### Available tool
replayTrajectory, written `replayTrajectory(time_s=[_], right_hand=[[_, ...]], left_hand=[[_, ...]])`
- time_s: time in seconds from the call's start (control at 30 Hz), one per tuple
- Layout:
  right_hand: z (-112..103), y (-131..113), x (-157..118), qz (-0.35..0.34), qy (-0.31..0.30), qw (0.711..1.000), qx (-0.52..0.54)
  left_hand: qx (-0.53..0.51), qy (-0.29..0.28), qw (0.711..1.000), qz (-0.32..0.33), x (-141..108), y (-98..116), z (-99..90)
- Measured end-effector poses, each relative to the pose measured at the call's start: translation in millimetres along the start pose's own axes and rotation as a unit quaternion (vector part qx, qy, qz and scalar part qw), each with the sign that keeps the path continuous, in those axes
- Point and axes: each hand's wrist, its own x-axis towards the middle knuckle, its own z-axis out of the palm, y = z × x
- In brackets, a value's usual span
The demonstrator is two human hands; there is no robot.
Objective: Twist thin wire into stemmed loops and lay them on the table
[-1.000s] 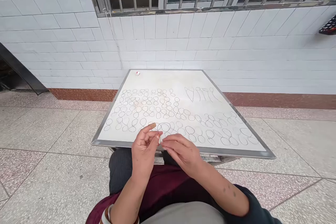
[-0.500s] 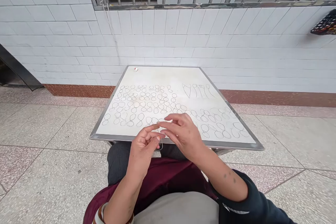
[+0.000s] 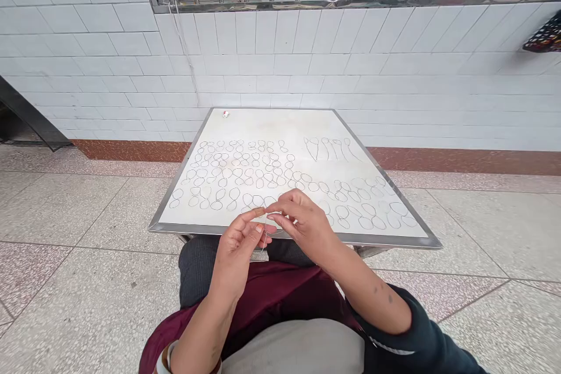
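A thin pale wire (image 3: 265,238) hangs between my fingertips just off the near edge of the table. My left hand (image 3: 236,248) is closed on it, thumb against the fingers. From the right, my right hand (image 3: 304,222) pinches near the wire's upper end, its fingertips meeting those of the left. Whether the wire is a closed loop is too fine to make out. Beyond both hands, many thin wire rings (image 3: 221,194), several of them joined in figure-eight shapes, lie in rows on the white table (image 3: 272,123).
A small red-and-white object (image 3: 226,114) sits at the table's far left corner. Longer looped wires (image 3: 328,149) lie at the back right. A metal rim (image 3: 390,241) edges the table. Behind it rises a white tiled wall (image 3: 284,64) with a barred window.
The rounded bend of wire below my fingers now looks like a narrower, straighter strand. My right fingertips have closed in a tighter pinch. The hands have otherwise stayed in place.
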Motion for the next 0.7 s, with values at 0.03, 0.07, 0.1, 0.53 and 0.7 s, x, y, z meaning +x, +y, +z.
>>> replayTrajectory(time_s=[0.03, 0.07, 0.1, 0.53, 0.7], right_hand=[[0, 1, 0, 0.004, 0.0, 1.0, 0.002], [1, 1, 0, 0.008, -0.002, 1.0, 0.004], [1, 1, 0, 0.011, -0.004, 1.0, 0.005], [9, 9, -2, 0.009, -0.031, 0.999, 0.024], [13, 11, -1, -0.012, -0.034, 0.998, 0.046]], left_hand=[[-0.001, -0.001, 1.0, -0.004, 0, 0, -0.2], [-0.001, -0.002, 1.0, -0.007, 0, 0, -0.5], [0.0, -0.003, 1.0, -0.01, 0, 0, -0.9], [0.06, 0.014, 0.998, -0.001, 5, -5, -9.6], [0.053, 0.02, 0.998, 0.001, 7, -8, -10.8]])
